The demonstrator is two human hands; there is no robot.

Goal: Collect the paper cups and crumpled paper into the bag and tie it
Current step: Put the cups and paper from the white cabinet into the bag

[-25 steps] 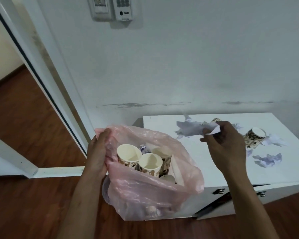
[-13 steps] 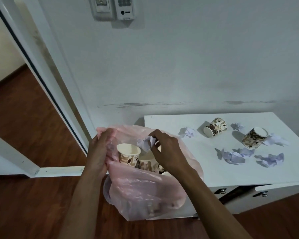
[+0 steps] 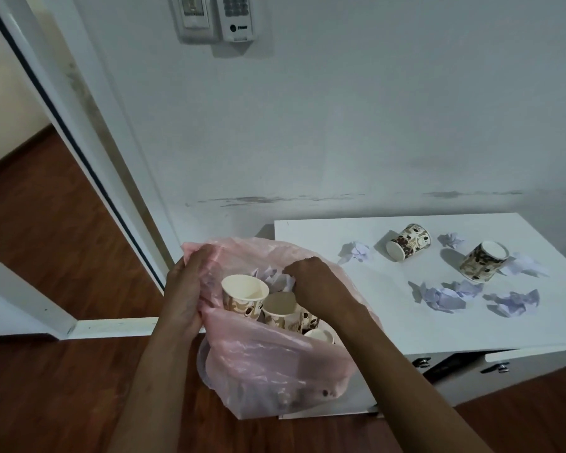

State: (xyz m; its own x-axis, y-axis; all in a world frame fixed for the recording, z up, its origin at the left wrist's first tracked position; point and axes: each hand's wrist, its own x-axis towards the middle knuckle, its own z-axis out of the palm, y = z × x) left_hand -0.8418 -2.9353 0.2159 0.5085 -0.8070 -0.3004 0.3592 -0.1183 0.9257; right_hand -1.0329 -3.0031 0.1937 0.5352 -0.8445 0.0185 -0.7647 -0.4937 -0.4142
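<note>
A pink plastic bag hangs open beside the white cabinet. My left hand grips the bag's left rim. My right hand is inside the bag's mouth, fingers curled on a crumpled paper. Several paper cups stand in the bag. On the cabinet top lie two patterned cups, one on its side and one tilted, with several crumpled papers around them.
The white wall rises behind the cabinet, with a switch plate and a keypad high up. A door frame stands to the left. Brown wooden floor lies below. Cabinet drawers with metal handles sit at the lower right.
My right hand carried a crumpled paper from above the cabinet top leftward into the bag's mouth and pushed it down. My left hand kept its hold on the rim.
</note>
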